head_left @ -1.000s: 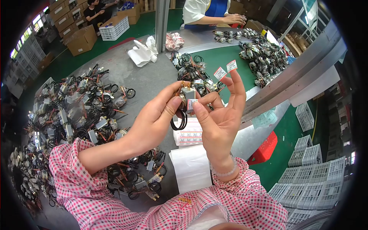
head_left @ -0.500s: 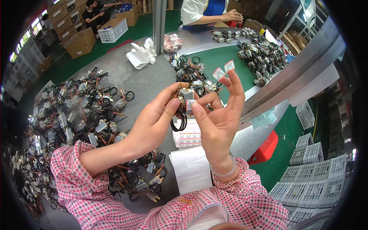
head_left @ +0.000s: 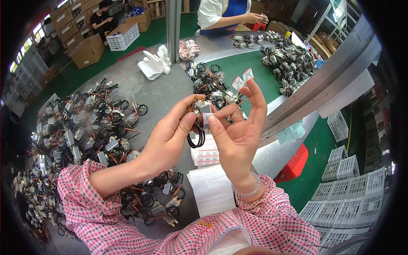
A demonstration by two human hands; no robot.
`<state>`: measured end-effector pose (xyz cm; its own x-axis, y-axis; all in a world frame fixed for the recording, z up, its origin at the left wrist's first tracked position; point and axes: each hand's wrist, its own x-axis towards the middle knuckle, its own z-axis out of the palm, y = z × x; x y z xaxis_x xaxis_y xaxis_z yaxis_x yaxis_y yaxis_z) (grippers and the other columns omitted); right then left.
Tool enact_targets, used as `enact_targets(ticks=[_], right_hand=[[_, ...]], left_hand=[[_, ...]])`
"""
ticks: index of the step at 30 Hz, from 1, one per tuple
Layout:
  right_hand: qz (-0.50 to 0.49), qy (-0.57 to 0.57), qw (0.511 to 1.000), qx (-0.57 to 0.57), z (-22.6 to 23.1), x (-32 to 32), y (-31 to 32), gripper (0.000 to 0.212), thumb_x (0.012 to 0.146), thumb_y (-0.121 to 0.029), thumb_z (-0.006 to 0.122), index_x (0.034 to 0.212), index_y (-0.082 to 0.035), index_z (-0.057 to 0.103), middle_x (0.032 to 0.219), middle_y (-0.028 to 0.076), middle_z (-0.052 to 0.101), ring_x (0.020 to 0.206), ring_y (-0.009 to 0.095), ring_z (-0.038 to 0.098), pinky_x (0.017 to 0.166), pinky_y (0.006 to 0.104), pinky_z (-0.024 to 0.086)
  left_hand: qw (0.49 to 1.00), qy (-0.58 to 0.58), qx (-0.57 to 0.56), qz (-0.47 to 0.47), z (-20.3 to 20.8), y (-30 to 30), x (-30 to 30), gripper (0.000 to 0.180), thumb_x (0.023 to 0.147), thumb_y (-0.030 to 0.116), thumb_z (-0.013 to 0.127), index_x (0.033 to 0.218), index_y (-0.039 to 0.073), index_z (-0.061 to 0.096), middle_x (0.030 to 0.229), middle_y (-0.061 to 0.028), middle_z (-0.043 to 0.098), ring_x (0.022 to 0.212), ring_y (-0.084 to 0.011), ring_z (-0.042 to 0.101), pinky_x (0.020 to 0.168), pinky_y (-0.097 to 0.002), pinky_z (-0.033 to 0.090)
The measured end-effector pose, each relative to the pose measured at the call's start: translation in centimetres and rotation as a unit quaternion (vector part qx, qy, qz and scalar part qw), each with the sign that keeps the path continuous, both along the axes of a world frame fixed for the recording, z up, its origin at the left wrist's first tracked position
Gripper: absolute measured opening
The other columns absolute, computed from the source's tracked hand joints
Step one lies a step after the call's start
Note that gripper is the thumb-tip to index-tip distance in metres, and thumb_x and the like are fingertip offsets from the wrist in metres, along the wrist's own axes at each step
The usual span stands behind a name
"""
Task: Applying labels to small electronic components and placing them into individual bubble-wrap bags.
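In front of me my left hand (head_left: 168,136) is closed round a small grey electrical part (head_left: 205,106) with brass-coloured prongs. A loop of black cable (head_left: 196,139) hangs from it below my fingers. The thumb of my right hand (head_left: 240,140) presses a small red-and-white label (head_left: 207,119) against the side of the part. Two more labels are stuck on raised fingertips of that hand, one label (head_left: 238,83) beside the other label (head_left: 247,75). Beneath my hands lies a stack of printed label sheets (head_left: 206,152), with blank white paper (head_left: 211,187) nearer me.
Heaps of similar cabled parts (head_left: 80,127) cover the table's left side; a smaller pile (head_left: 208,78) lies beyond my hands. White gloves (head_left: 154,63) rest at the far edge. A metal rail (head_left: 314,80) slants along the right. Across the table a co-worker (head_left: 229,19) handles parts.
My hands and the part have shifted slightly left in the picture. The label stays under my right thumb, against the part. Across the table, the co-worker's hands have moved slightly.
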<state>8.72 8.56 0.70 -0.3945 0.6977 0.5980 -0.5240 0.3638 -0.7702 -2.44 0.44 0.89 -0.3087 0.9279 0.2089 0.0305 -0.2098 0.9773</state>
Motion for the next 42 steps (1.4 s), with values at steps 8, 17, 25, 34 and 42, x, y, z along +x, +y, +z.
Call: enact_targets(ticks=[8, 17, 25, 34, 42], right_hand=[[-0.004, -0.003, 1.0, 0.006, -0.1, -0.2, -0.1, 0.078, 0.074, 0.018, 0.054, 0.137, -0.003, 0.013, 0.13, 0.012, 0.024, 0.083, 0.01, 0.051, 0.091, 0.0324, 0.046], [-0.005, -0.012, 1.0, 0.023, -0.4, -0.2, 0.1, 0.078, 0.075, 0.019, 0.052, 0.138, -0.002, 0.01, 0.133, 0.012, 0.022, 0.083, 0.009, 0.05, 0.092, 0.0332, 0.045], [-0.027, -0.032, 0.998, 0.04, -0.3, 0.0, -0.1, 0.077, 0.076, 0.017, 0.053, 0.138, -0.001, 0.011, 0.133, 0.012, 0.023, 0.082, 0.009, 0.049, 0.091, 0.0321, 0.046], [-0.078, -0.045, 0.991, 0.101, -0.7, -0.3, 0.0, 0.077, 0.075, 0.015, 0.056, 0.137, 0.0, 0.013, 0.13, 0.013, 0.026, 0.083, 0.009, 0.052, 0.092, 0.0332, 0.046], [-0.266, -0.138, 0.899, 0.321, -2.2, 0.0, -0.5, 0.069, 0.08, 0.005, 0.058, 0.134, 0.006, 0.016, 0.122, 0.019, 0.043, 0.125, 0.027, 0.031, 0.096, 0.0353, 0.04]], left_hand=[[1.0, 0.001, 0.0, -0.006, 0.3, -0.1, 0.0, 0.036, 0.097, 0.015, 0.037, 0.129, 0.0, 0.037, 0.11, -0.0065, 0.054, 0.095, -0.0096, 0.05, 0.083, -0.0242, 0.041], [1.0, 0.018, -0.012, -0.017, 0.5, -0.2, -0.3, 0.036, 0.097, 0.015, 0.037, 0.13, 0.0, 0.036, 0.11, -0.0068, 0.054, 0.096, -0.0099, 0.049, 0.084, -0.0248, 0.041], [0.999, 0.031, -0.01, -0.022, 0.6, -0.4, -0.1, 0.037, 0.097, 0.014, 0.037, 0.131, 0.0, 0.035, 0.108, -0.0072, 0.053, 0.096, -0.0102, 0.049, 0.084, -0.0254, 0.041], [0.999, 0.002, -0.009, -0.031, -0.1, -0.4, -0.2, 0.037, 0.096, 0.011, 0.039, 0.13, -0.001, 0.032, 0.107, -0.0074, 0.051, 0.097, -0.0115, 0.05, 0.085, -0.0265, 0.041], [0.999, 0.042, 0.0, 0.002, -0.4, -0.6, -0.2, 0.037, 0.097, 0.015, 0.037, 0.13, -0.001, 0.032, 0.112, -0.0087, 0.052, 0.097, -0.0119, 0.052, 0.084, -0.0256, 0.043]])
